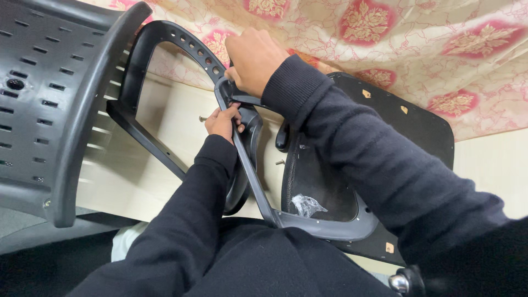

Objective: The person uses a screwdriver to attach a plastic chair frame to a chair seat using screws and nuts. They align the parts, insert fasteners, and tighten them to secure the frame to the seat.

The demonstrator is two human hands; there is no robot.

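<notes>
My right hand (253, 58) is closed over the top end of a black plastic armrest frame (258, 187), which stands on edge across my lap. My left hand (223, 121) sits just below, fingers pinched at the frame's inner edge; a small part may be in them, but I cannot tell. Under the frame lies a black chair seat base (412, 118), upside down. A second black armrest loop with a row of holes (181, 38) leans to the left, behind my hands.
A black slotted chair back (49, 99) fills the left side. A loose screw (279, 162) and a crumpled clear plastic bag (307, 204) lie by the seat base. Pale wooden floor (170, 115) and a cream cloth with red flowers (429, 49) lie beyond.
</notes>
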